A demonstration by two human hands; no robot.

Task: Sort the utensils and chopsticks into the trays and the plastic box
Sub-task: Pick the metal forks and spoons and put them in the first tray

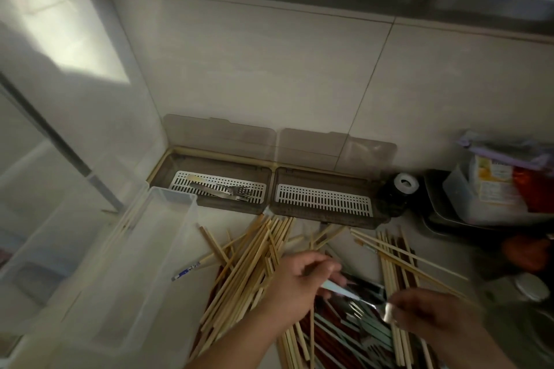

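A: What did the surface look like?

B: A pale countertop [344, 249] ran up to a tiled wall [269, 69], dimly lit. Against the wall, at centre frame, sat two brown trays with their clear lids tipped back. The left tray [168, 165] held a few metal utensils [227, 190] on its white slotted insert; the right tray [379, 219] showed only its insert.

A: And the plastic box?

B: A clear plastic box [144, 249] filled the lower left of the frame, just beside the left tray. Some wooden sticks lay along its left wall.

A: Where were the chopsticks?

B: A loose heap of wooden chopsticks [251, 260] fanned across the counter below the trays, lower centre, with more at lower right. Darker chopsticks and pale-handled cutlery lay mixed beneath the hands.

A: The hands?

B: The left hand [296, 281], lower centre, had its fingers curled around a pale-handled utensil [338, 290]. The right hand [431, 311], lower right, pinched the shiny end of a metal piece [389, 311]; it was too blurred to name.

A: Anything else?

B: A tape roll [405, 183] stood right of the trays, and a bin of packets [491, 189] sat at the right edge.
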